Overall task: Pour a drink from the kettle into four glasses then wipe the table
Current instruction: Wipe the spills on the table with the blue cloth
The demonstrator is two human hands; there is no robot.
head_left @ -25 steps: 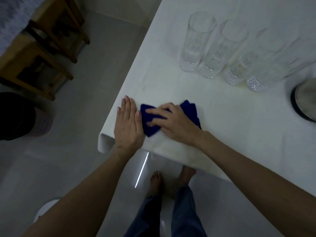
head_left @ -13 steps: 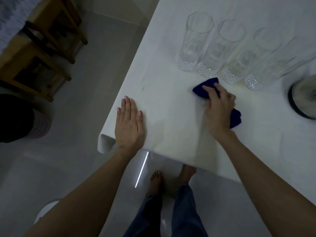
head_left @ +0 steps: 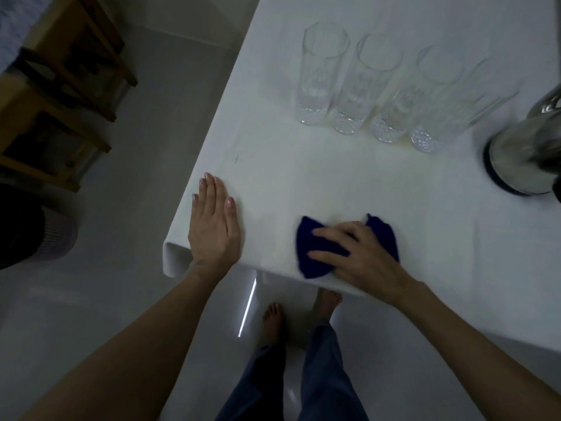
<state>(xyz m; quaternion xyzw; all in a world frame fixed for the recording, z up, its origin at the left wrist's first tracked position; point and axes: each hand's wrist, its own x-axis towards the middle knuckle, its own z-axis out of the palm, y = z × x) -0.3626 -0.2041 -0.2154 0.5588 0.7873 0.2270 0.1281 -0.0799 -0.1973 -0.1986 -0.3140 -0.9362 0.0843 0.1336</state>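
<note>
Right hand (head_left: 361,256) is pressing a dark blue cloth (head_left: 315,253) flat against the white table (head_left: 303,183), close to the near edge. Fingers are spread and lightly bent over the cloth, pointing left; cloth is sticking out past the fingertips on the left and behind the knuckles on the far side. Whether the fingers are actually gripping the fabric or only pushing down on it, cannot tell.

Left hand (head_left: 214,226) is lying palm-down on the near left corner of the table, fingers straight and together, holding nothing, well apart from the cloth.

Four tall clear glasses (head_left: 321,83) are standing upright in a row at the far side, each just beside the next, row running left to right and slightly nearer. Fill level cannot be read. Steel kettle (head_left: 528,159) is sitting at the right edge of view, partly cut off, near the rightmost glass but not touching it.

Wooden chairs (head_left: 57,95) are standing on the floor to the far left.
</note>
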